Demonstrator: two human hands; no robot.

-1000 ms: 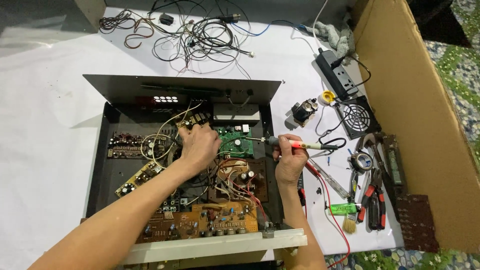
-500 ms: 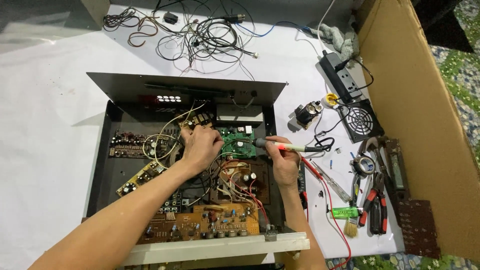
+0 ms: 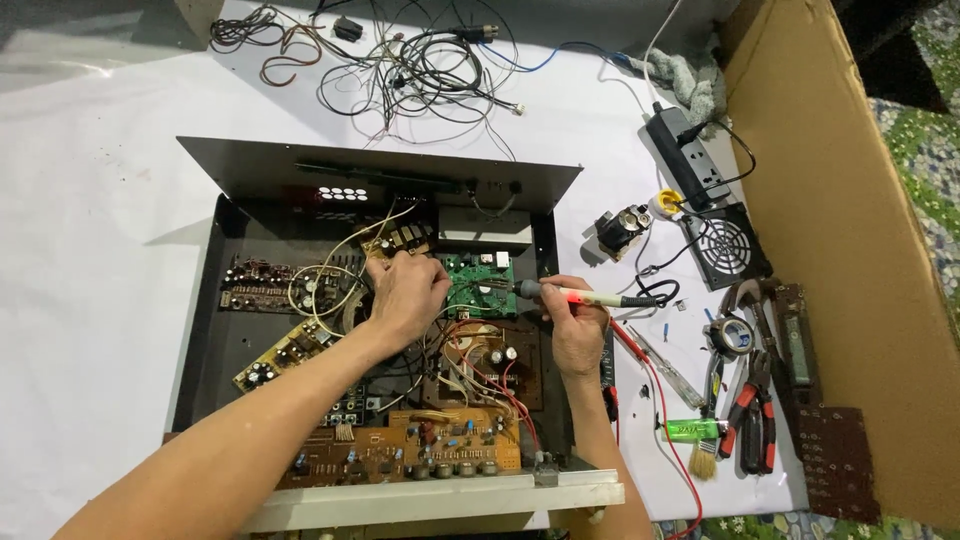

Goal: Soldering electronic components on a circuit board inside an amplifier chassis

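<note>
— White sheeting is covering the whole work surface (image 3: 80, 200), and the open black metal amplifier chassis (image 3: 200, 330) is sitting in the middle of it, lid off, with a tall brown cardboard wall (image 3: 850, 200) standing along the right.

— What is shifting compared with a second ago?

— Little. The right hand (image 3: 577, 325) is inching leftward — its fingers are closing narrowly round the slim red-and-white soldering iron (image 3: 590, 297), whose grey tip is now lying at the right edge of the small green circuit board (image 3: 478, 283) rather than short of it.

— And the left hand (image 3: 405, 292)?

— It is staying bent over the wiring just left of that green board, fingertips curled down among the white wires (image 3: 330, 270); whether they are pinching one I cannot tell.

— So the work is narrowing in?

— It looks that way: both hands are converging on the green board, deep in the chassis, above the long brown component board (image 3: 420, 450) near the front panel. Red-handled pliers (image 3: 750, 420) are lying untouched well to the right.
</note>
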